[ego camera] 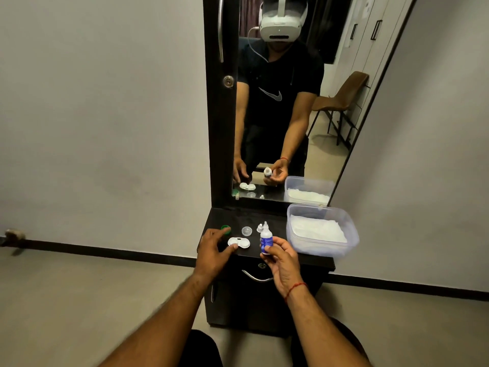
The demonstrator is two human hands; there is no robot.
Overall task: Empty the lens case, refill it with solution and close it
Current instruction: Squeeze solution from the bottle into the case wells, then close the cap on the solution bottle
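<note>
**Dressing unit, lens-care items and both hands: contents by size**

1. Mirror [330,144]: tall, dark-framed, upright behind the tabletop; it reflects the person, the hands and the items below.
2. Tabletop [275,215]: dark, narrow, top of a small cabinet with a curved metal handle on its front.
3. Plastic tub [322,249]: clear, rectangular, at the right end of the tabletop, holding folded white material.
4. Left hand [211,250]: palm down at the left edge, fingers spread wide and holding nothing. The forefinger tip is at the green cap and the thumb is against the near-left edge of the lens case.
5. Right hand [281,260]: raised over the front edge, thumb and fingers wrapped round the solution bottle.
6. Solution bottle [265,239]: white with a blue label, upright, nozzle uncovered, just right of the lens case.
7. Lens case [239,242]: white, twin wells, both uncovered, flat on the tabletop between the hands; contents cannot be told.
8. Green cap [225,229]: behind-left of the case.
9. Clear cap [246,230]: just behind the case.
10. Small white cap [260,228]: behind the bottle.
</note>
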